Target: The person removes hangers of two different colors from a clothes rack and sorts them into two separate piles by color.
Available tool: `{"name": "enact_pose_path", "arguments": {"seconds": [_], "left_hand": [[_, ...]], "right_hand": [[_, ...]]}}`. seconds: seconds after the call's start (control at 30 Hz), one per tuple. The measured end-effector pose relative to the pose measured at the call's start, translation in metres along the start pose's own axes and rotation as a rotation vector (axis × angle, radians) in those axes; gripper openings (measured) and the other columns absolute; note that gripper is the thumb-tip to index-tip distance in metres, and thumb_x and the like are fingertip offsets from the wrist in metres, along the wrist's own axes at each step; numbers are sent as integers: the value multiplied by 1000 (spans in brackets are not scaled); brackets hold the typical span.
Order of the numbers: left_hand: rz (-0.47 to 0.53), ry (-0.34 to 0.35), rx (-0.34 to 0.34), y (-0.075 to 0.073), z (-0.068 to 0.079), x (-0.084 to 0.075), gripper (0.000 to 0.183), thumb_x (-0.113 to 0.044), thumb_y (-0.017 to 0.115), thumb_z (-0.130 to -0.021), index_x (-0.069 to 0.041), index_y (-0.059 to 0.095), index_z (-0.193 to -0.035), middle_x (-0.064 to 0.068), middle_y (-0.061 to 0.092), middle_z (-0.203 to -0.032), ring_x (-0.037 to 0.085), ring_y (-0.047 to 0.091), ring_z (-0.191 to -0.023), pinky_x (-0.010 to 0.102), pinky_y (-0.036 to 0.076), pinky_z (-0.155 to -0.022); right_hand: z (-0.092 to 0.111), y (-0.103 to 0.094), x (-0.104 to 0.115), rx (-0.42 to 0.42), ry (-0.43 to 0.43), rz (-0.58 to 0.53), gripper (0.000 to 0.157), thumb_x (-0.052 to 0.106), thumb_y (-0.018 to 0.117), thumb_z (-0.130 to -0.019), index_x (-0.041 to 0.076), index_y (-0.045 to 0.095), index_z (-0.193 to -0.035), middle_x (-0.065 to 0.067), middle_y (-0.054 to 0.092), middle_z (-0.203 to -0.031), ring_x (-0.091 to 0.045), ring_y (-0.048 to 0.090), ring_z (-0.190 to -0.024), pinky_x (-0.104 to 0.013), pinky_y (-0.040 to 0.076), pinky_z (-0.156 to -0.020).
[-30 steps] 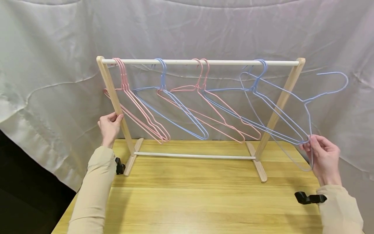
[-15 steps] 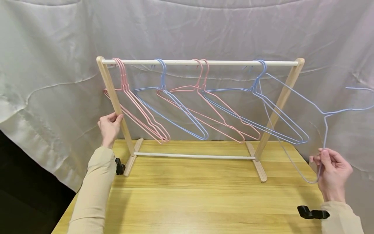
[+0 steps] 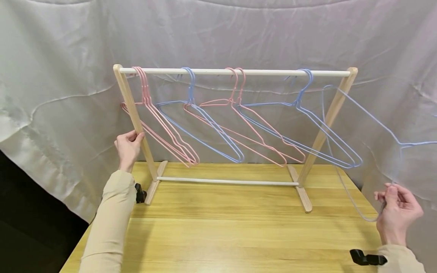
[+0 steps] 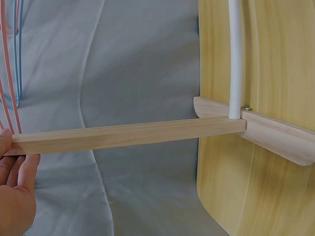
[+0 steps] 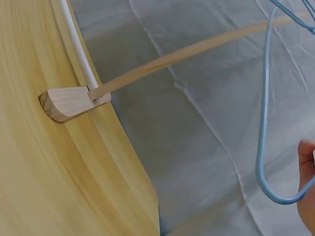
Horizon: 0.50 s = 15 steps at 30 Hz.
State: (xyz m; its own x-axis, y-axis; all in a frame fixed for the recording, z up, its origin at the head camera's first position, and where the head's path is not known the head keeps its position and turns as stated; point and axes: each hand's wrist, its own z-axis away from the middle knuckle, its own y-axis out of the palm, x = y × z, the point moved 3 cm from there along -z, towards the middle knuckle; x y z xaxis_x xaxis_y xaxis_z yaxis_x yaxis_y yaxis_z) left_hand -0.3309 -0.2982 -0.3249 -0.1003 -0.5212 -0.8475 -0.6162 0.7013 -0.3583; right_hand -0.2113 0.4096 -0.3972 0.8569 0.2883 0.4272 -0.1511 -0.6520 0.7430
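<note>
Loose blue hanger, right of frame: right hand nearest, fingers pinching its low corner, long axis slanting up-left across right post; left hand, mid-left, pinches left post.

Studio-like nook — grey drapes behind a wood-grain table

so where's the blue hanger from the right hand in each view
Head: blue wire hanger at far right, held in the right hand, cut off by the edge.
Left wrist: not in it.
Right wrist: along the right side, bend at lower right.
Shared landmark: white lower rod, in all three.
</note>
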Motion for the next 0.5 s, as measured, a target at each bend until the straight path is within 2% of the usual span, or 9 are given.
{"name": "enact_pose_path", "arguments": {"seconds": [0.1, 0.2, 0.33, 0.5], "left_hand": [[-2, -8, 0, 0, 0, -1, 30, -23, 69, -96, -9, 73, -122, 14, 74, -115, 14, 68, -98, 16, 47, -86], [3, -10, -2, 0, 0, -1, 30, -23, 68, -96, -8, 73, -122, 14, 74, -115, 5, 67, -89, 12, 47, -80], [10, 0, -2, 0, 0, -1, 30, -23, 69, -96, -8, 73, -121, 15, 74, -114, -10, 57, -78, 7, 42, -75], [21, 12, -7, 1, 0, 0, 28, -20, 69, -96, -7, 74, -120, 16, 74, -113, -15, 52, -73, 7, 41, -75]], "right_hand": [[0, -4, 3, -25, -37, 51, 16, -11, 69, -85, -25, 61, -86, -17, 62, -58, -19, 58, -45, -23, 50, -49], [0, -8, 6, -53, -51, 82, 18, -9, 70, -85, -24, 61, -85, -15, 62, -56, -17, 56, -44, -22, 50, -48], [-2, -13, 8, -114, -56, 45, 19, -9, 72, -83, -24, 61, -84, -16, 61, -55, -17, 52, -40, -23, 48, -45], [-4, -21, 10, -165, -40, 26, 24, -9, 75, -81, -27, 59, -85, -17, 58, -51, -18, 47, -37, -23, 44, -42]]}}
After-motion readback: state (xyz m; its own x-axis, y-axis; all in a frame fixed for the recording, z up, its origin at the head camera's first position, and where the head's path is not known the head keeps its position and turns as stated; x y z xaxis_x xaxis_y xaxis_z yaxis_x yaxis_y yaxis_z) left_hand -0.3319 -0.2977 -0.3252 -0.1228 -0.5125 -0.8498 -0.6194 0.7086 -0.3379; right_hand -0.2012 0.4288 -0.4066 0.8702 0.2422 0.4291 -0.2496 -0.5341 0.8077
